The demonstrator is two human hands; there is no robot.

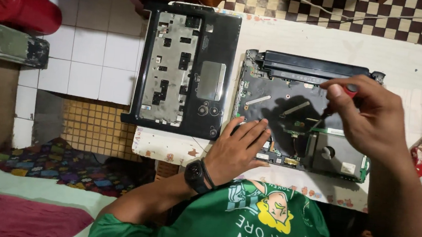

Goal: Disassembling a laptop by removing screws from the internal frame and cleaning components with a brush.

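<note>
Nearest the table's (404, 59) front edge, the left hand (239, 149) lies flat, fingers spread and holding nothing, pressing the laptop base (273, 101) down, seemingly so it cannot slide. Just beyond, the right hand (369, 117) is closed around a red-handled screwdriver (343, 94), tip down on the board. Farther left, the removed cover (187, 65) overhangs the table's left edge, out of the way
</note>
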